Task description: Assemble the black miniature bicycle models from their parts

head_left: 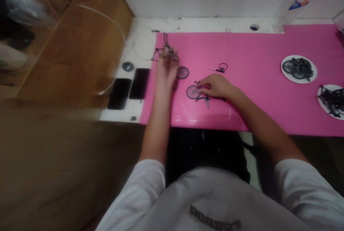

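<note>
Dark bicycle-model parts (pixel 156 55) stick out around the fingers of my left hand (pixel 168 66), which is closed on them over the left end of the pink mat. Just right of that hand a loose spoked wheel (pixel 183 72) lies flat. My right hand (pixel 214 86) reaches down to a small model bicycle (pixel 206 102), its thumb and fingertips pinched at the edge of the bicycle's wheel (pixel 192 92). The fingers hide part of this bicycle. Beyond my right hand lie a thin dark tool (pixel 219 70) and a small black ring (pixel 223 66).
On the pink mat (pixel 255 62), two white plates (pixel 283 72) (pixel 333 114) at the right hold black parts. Two black phones (pixel 119 94) (pixel 139 83) and a dark round object (pixel 128 66) lie on the white table at the left. A clear plastic bag (pixel 298 5) stands at the back right.
</note>
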A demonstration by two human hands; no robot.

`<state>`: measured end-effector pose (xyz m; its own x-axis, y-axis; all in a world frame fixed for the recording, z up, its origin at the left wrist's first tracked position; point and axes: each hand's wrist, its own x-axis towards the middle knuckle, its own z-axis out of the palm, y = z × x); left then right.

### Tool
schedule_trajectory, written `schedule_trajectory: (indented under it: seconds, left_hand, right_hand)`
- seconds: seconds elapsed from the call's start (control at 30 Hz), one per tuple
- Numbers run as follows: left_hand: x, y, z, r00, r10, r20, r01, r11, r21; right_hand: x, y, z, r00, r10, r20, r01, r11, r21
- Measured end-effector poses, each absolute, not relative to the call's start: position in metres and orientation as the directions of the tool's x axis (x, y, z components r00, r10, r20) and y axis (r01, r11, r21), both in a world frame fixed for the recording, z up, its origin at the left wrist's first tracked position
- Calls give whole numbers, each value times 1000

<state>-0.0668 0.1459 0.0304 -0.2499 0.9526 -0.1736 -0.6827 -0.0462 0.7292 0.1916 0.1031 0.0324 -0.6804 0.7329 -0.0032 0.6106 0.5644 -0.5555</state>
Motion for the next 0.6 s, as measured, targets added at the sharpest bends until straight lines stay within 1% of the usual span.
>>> schedule_trajectory:
  seconds: [0.07,0.13,0.2,0.3,0.4,0.47,0.6]
  left_hand:
    - [-68,145,32,-262,945,-194,-700,-48,713]
    - [-68,145,31,-267,946,-184,-685,-52,727]
    - [-68,146,28,-262,956,-131,-614,-61,787]
    - [-70,149,20,-235,972,-14,-467,-100,879]
    - [-71,153,14,-219,976,22,-427,-116,897]
    - [-76,155,11,-219,976,16,-431,-112,895]
    - [-94,162,4,-241,970,17,-473,-133,871]
  right_hand:
    - [193,105,35,-657,754,-20,643,546,-538]
    - [195,107,36,-645,764,-24,657,538,-527]
    - [197,110,36,-637,771,-14,663,538,-521]
    - [199,114,34,-628,778,7,669,545,-506]
    - [199,115,31,-626,779,30,668,556,-494]
    - [199,115,27,-611,789,73,670,563,-484]
    - [193,114,20,-579,786,218,645,605,-468]
